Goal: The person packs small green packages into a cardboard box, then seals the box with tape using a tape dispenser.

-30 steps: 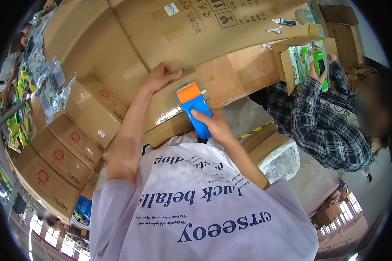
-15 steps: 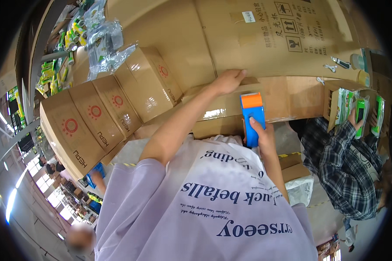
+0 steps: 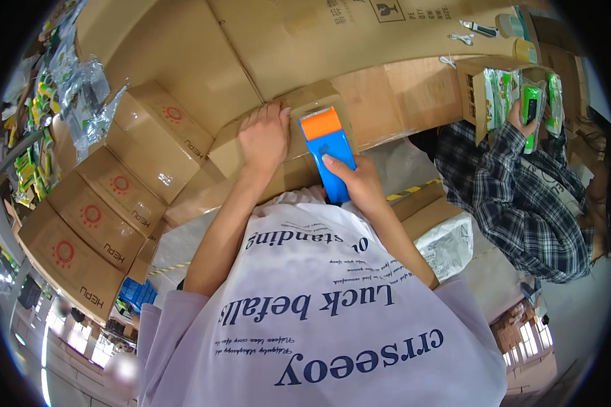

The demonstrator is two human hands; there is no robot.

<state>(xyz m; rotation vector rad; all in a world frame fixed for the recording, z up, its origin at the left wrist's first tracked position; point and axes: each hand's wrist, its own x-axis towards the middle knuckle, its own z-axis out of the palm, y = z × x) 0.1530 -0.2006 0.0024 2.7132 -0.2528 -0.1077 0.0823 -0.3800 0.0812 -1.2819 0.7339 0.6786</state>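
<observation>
A closed brown carton (image 3: 223,154) stands right in front of me on the wooden table, with shiny clear tape along it. My left hand (image 3: 265,140) lies on its top, fingers together and pointing away from me. Just to the right, my right hand (image 3: 358,182) grips a blue tape dispenser (image 3: 329,152) by its lower end, thumb on top. The dispenser's orange head (image 3: 320,124) points away from me, over the carton's right end, beside my left hand. Whether it touches the cardboard, I cannot tell.
Several taped cartons (image 3: 108,183) are lined up at left. A large brown carton (image 3: 285,47) lies behind. At right, a person in a plaid shirt (image 3: 509,197) handles green packaged items by an open box (image 3: 480,102). Tape rolls (image 3: 525,51) and a white cable (image 3: 461,39) lie farther back.
The view has shifted, moving the scene left and upward. My left hand has come from the carton's far side to rest nearer me, fingers now forward. The dispenser is closer to that hand.
</observation>
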